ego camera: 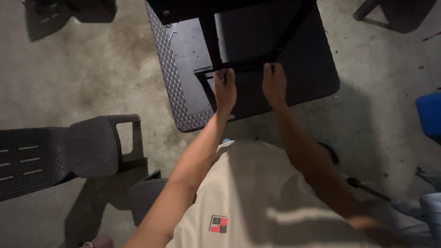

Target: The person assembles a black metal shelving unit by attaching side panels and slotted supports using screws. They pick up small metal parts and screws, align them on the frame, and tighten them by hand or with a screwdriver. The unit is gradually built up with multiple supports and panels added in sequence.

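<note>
A black metal frame (250, 36) lies on a dark textured table (174, 78) in front of me. My left hand (225, 89) grips the frame's near crossbar at its left corner. My right hand (274, 85) rests on the same bar a little to the right, fingers curled over it. A flat dark metal plate (190, 59) with small holes lies under the frame on the table's left side. Whether either hand also holds a small tool or screw is hidden.
A dark plastic chair (69, 151) lies on the concrete floor at the left. A blue object (429, 115) sits at the right edge. A black-handled tool (367, 188) lies on the floor at the lower right. Dark shapes stand at the top corners.
</note>
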